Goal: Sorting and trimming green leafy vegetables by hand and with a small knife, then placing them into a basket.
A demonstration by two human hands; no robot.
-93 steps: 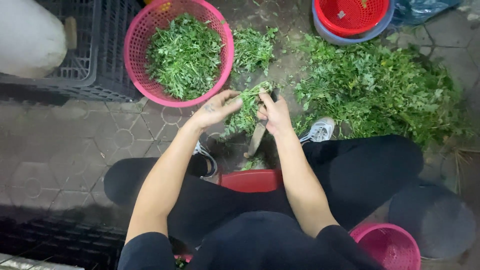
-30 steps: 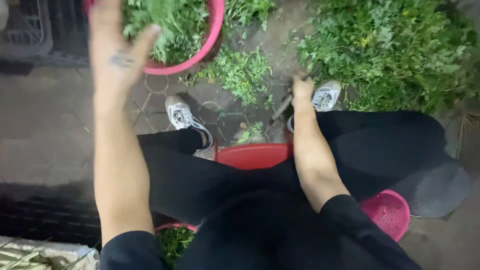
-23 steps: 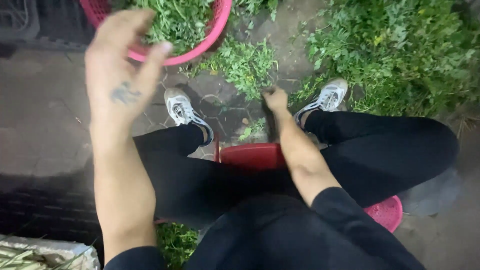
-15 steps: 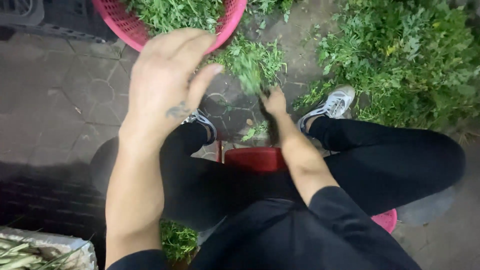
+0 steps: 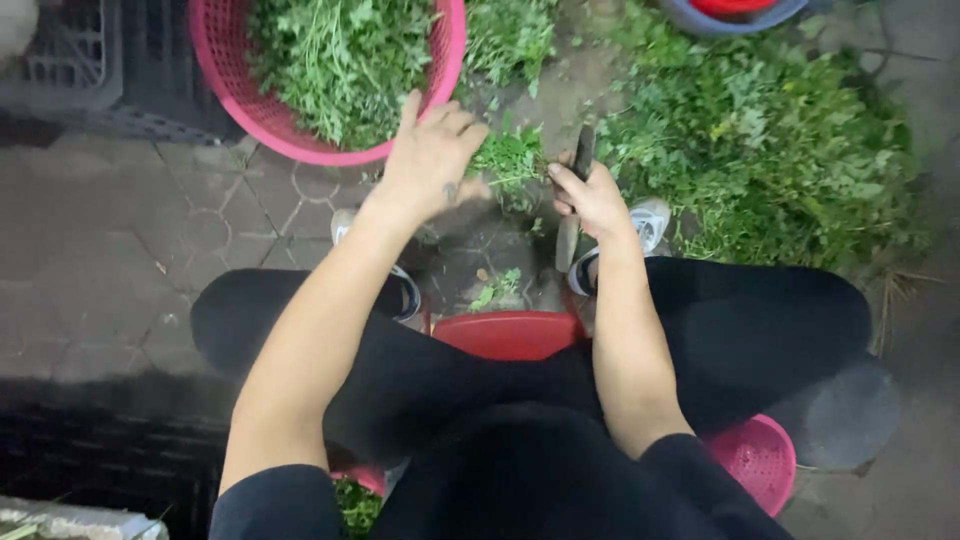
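Basket [image 5: 215, 60] pretty full already, big pile [image 5: 770, 150] right of it still to go. Left hand [image 5: 432, 155] pinching a bunch [image 5: 510, 158] between the feet, right hand [image 5: 592, 195] wrapped tight round knife [image 5: 574, 205].

both arms stretched forward over the knees

the left hand [image 5: 432, 158] is out ahead, back up, fingers curled loosely, thumb tucked toward the right. the right hand [image 5: 592, 198] sits lower and closed in a fist, forearm running straight back to the body.
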